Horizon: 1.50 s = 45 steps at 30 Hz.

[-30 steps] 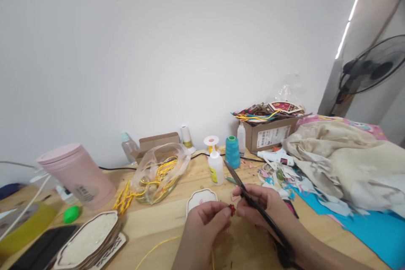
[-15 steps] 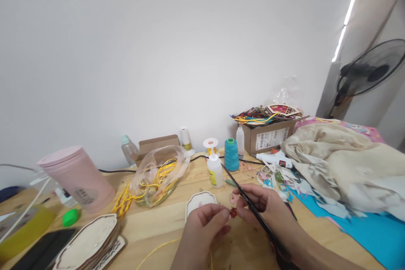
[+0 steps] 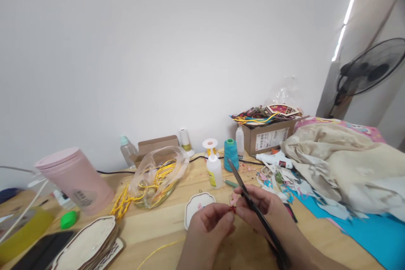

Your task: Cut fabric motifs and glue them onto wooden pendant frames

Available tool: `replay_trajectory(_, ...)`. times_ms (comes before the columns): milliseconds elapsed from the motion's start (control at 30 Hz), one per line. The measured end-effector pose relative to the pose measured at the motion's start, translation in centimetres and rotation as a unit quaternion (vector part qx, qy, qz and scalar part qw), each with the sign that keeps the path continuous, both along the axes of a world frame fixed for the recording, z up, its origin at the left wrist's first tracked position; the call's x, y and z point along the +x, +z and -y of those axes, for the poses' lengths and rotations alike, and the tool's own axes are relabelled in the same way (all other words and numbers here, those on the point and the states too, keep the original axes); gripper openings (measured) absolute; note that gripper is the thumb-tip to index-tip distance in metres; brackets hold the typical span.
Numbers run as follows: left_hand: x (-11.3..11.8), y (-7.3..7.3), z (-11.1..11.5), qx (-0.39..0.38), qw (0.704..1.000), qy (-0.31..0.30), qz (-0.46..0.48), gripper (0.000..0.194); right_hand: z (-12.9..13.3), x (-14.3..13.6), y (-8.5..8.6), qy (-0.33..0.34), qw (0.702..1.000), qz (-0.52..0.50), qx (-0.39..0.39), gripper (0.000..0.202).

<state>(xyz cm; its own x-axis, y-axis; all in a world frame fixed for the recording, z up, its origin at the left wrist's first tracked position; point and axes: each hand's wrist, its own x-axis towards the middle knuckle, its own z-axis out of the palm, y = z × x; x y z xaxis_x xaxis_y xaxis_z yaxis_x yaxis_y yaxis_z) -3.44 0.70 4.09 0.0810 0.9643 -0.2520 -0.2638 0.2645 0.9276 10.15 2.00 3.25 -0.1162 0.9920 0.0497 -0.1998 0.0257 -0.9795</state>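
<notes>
Between the fingertips of both hands is a small red piece (image 3: 232, 209). My left hand (image 3: 210, 228) pinches it from the left, thumb and index finger pressed together. My right hand (image 3: 268, 213) has its thumb and index finger at the piece's right side and also holds dark scissors (image 3: 253, 204), blades pointing up and away. Behind my left hand lies a white scalloped plaque (image 3: 193, 206) with a small ring on top, partly covered by the hand. A yellow cord (image 3: 158, 251) runs along the table toward my left wrist.
A glue bottle (image 3: 215, 173) and teal thread cone (image 3: 231, 156) stand behind the hands. Left are a pink tumbler (image 3: 79, 181), stacked plaques (image 3: 87, 244) and a bag of yellow cords (image 3: 160, 177). Right are paper scraps (image 3: 284, 181), a glue gun (image 3: 275, 160), a filled box (image 3: 268, 137) and cloth (image 3: 344, 164).
The scissor tips have swung slightly right, now in front of the teal cone. The red piece has turned or sunk between the fingertips and shows less. The hands have barely shifted.
</notes>
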Motion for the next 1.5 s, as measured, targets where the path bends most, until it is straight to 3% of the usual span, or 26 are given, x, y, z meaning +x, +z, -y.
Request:
replay_trajectory(200,-0.42,-0.06,-0.13,0.002,1.0,-0.007,-0.011,0.017,-0.2,0.03,0.02,0.0,1.0,0.011,0.021,0.028)
replay_trajectory(400,-0.19,0.39,0.1,-0.018,0.999,0.022,0.022,0.021,-0.12,0.03,0.19,-0.009,1.0,0.024,-0.009,0.034)
replay_trajectory(633,-0.41,-0.19,-0.08,-0.026,0.998,0.011,0.053,0.019,-0.07,0.05,0.54,-0.013,1.0,0.023,-0.016,0.03)
replay_trajectory(800,-0.21,0.11,0.15,-0.006,0.999,-0.021,0.028,0.024,-0.14,0.18,0.5,-0.011,1.0,0.022,-0.003,0.026)
replay_trajectory(1100,-0.23,0.13,-0.02,0.0,1.0,0.011,0.008,0.021,-0.04,0.05,0.47,-0.011,1.0,0.015,0.001,0.028)
replay_trajectory(1500,-0.67,-0.18,-0.25,-0.008,1.0,-0.014,0.003,0.018,-0.14,0.03,0.38,-0.026,0.999,0.026,-0.007,0.024)
